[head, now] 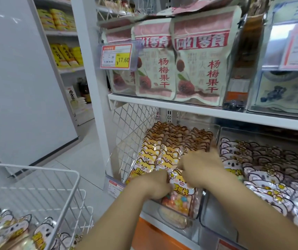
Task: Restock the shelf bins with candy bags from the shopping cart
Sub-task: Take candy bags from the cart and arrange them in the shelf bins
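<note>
Beside the white wire shopping cart [36, 171], the left hand [151, 184] pinches with curled fingers the front orange fox-print candy bag [180, 193] standing in the clear plastic shelf bin [177, 222]. The blurred right hand [200, 165] curls just behind, and I cannot tell whether it grips anything. The bags look light, soft and slippery, best held by their sealed tops.

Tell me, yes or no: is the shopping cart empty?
No, several candy bags lie inside the white wire cart at lower left.

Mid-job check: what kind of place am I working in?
Most likely a snack or grocery shop aisle: clear shelf bins of candy bags, a price tag reading 17.60, and a wire shopping cart at left.
</note>
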The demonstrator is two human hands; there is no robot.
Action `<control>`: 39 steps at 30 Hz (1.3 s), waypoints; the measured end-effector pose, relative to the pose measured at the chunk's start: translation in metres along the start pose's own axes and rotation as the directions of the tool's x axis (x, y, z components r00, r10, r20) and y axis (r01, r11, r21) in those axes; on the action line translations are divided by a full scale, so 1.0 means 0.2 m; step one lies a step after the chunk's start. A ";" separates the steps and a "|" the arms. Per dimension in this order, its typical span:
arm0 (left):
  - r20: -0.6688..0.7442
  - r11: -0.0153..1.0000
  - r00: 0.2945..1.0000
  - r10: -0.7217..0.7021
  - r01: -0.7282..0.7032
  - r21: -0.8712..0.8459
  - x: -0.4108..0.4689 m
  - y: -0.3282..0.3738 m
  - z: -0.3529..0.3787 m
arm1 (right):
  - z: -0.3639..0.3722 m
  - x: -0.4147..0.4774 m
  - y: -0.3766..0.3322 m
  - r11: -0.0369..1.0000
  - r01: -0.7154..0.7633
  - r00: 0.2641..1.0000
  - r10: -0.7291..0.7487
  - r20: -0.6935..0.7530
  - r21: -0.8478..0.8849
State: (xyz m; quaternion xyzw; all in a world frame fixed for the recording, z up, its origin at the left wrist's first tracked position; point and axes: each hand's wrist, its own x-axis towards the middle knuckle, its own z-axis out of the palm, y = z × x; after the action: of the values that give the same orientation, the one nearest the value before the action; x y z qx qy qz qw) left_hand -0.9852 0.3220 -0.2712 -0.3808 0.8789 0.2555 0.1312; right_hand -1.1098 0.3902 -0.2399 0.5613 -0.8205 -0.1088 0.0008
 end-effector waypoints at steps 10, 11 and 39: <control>0.014 0.943 0.992 -0.129 0.118 0.311 0.00 0.08 0.01 | 0.01 0.02 -0.02 0.999 -0.034 0.999 0.034 -0.014 -0.024; -0.023 0.938 0.990 -0.141 0.141 0.315 -0.02 0.08 0.01 | 0.02 0.01 -0.01 0.998 -0.052 0.997 0.053 -0.059 0.029; -0.706 0.890 0.547 -0.450 0.345 -0.299 -1.52 -0.89 0.16 | -0.20 -0.53 -1.00 0.505 0.845 0.529 -0.837 -0.141 0.175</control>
State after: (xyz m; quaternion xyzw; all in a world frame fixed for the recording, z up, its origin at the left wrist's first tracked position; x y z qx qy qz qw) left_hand -0.6476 0.4196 -0.2307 -0.6483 0.7237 0.0897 -0.2189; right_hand -0.8811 0.4108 -0.2245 0.8867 -0.4516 0.0075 -0.0992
